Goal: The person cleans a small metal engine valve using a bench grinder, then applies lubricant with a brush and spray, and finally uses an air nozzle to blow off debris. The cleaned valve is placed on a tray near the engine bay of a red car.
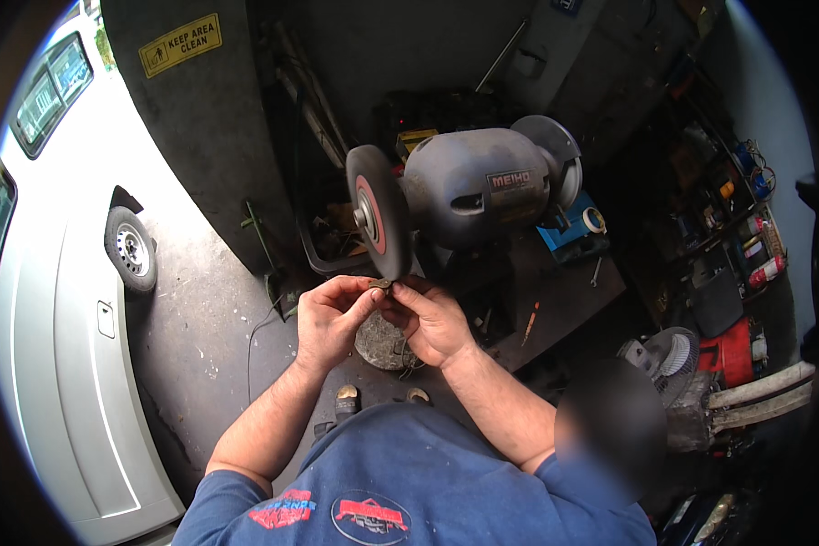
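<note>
Both hands meet in front of my body at the lower edge of a dark grinding wheel with a red centre. My left hand pinches a small brownish metal piece between thumb and fingers. From the other side, my right hand grips the same piece with thumb and fingertips. The piece is at the wheel's rim; whether it touches I cannot tell. The wheel belongs to a grey bench grinder, which has a second, guarded wheel at its right end. The fingers partly hide the piece.
A round, rough block stands below my hands. On the bench to the right lie a blue box, a wrench and an orange stick. A white van stands at the left, shelves with clutter at the right.
</note>
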{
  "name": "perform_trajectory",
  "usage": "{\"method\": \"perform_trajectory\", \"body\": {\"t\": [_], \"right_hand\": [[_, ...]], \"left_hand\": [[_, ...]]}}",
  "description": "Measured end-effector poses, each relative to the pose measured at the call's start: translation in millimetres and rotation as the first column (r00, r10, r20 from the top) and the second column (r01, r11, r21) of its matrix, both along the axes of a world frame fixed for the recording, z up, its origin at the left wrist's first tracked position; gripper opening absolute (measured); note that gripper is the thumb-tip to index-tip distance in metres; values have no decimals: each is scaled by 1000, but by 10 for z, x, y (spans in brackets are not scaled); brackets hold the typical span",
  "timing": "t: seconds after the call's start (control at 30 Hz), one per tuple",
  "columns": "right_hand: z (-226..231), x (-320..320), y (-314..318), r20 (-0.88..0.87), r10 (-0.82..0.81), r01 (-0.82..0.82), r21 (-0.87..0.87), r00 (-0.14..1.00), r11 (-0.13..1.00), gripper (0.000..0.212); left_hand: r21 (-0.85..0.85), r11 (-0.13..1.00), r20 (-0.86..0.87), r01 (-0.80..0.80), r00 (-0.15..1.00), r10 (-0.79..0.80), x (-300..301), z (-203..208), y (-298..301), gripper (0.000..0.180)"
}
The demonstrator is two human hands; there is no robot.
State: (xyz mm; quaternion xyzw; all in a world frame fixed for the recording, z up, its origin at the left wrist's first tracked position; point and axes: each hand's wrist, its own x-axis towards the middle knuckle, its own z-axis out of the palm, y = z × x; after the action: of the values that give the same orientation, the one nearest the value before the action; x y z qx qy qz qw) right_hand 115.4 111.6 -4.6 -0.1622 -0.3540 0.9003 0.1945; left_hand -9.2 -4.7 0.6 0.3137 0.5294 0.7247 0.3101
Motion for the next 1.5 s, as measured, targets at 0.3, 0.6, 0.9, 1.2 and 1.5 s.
{"method": "perform_trajectory", "body": {"t": [0.3, 0.6, 0.9, 1.2, 1.5], "right_hand": [[-45, -58, 0, 13, 9, -7, -150, 1000, 989, 18], [67, -110, -84, 29, 18, -14, -153, 999, 988, 14], [76, -74, -76, 14, 48, -46, -142, 999, 989, 13], [49, -14, -9, 86, -42, 53, -125, 995, 991, 13], [71, 124, 41, 186, -151, 106, 233, 971, 967, 22]], "left_hand": [[-19, 999, 85, -39, 996, 40, -49, -16, 57, 12], [106, 993, 496, -52, 869, -8, -45, -187, -13, 15], [134, 991, 647, 23, 755, -105, -3, -111, -51, 16], [78, 994, 717, 73, 689, -107, 15, -72, 84, 17], [9, 983, 671, 185, 728, -143, 41, -57, 137, 18]]}}
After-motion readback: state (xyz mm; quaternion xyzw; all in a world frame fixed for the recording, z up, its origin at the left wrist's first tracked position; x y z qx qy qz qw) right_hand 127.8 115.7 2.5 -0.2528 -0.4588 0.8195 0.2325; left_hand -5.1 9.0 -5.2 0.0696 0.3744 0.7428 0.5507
